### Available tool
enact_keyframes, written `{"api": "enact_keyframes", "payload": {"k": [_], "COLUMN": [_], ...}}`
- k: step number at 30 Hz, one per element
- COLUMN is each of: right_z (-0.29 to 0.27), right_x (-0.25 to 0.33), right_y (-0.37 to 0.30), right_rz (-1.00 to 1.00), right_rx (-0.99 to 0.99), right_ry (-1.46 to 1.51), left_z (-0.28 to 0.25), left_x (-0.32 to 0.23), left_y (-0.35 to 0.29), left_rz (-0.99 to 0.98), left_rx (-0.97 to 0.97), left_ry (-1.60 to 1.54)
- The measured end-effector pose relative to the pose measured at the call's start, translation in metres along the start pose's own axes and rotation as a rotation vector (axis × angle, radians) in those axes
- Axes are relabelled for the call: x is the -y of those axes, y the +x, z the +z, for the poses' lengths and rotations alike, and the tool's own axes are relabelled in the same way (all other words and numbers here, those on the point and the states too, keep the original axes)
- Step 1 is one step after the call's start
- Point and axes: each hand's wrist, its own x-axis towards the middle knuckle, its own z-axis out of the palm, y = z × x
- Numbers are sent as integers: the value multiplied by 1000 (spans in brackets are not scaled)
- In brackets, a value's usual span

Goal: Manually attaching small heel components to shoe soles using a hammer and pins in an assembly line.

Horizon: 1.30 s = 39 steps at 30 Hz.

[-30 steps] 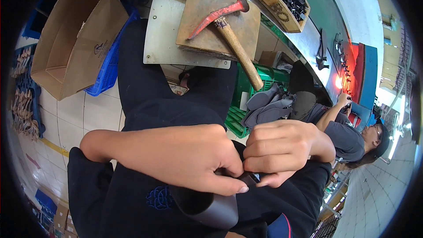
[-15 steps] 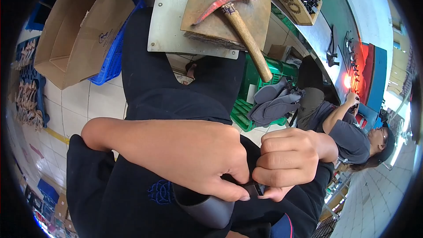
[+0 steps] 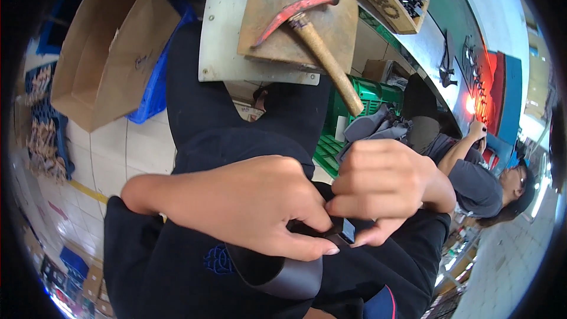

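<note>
Close to my body, a smooth black strap (image 3: 298, 277) curves in a wide loop over my dark clothing. My left hand (image 3: 260, 204) pinches it between thumb and fingers, with part of it hidden under the hand. A small block-like dark end with a shiny face (image 3: 348, 231) juts out past the left fingertips. My right hand (image 3: 384, 192) is closed against that end, its fingers curled above and its thumb beside the shiny face; the grip is partly hidden.
Ahead, a red-headed hammer (image 3: 325, 59) lies on a worn block (image 3: 266, 29) over a metal plate (image 3: 221, 35). A cardboard box (image 3: 121, 77) stands left. At right are a wooden tray of black parts (image 3: 387, 6), green crates (image 3: 331, 156), grey pads (image 3: 363, 127) and a seated co-worker (image 3: 478, 180).
My right hand has shifted slightly up and left, and the shiny end between my hands shows more. The view has tilted a little. The hammer rests where it was.
</note>
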Motion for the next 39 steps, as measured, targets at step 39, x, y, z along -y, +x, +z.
{"api": "enact_keyframes", "payload": {"k": [39], "right_z": [88], "right_x": [14], "right_y": [-12], "right_rz": [247], "right_rx": [-935], "right_ry": [111], "left_z": [-1], "left_x": [-23], "left_y": [9], "left_rz": [-31], "left_rx": [-265], "left_ry": [273]}}
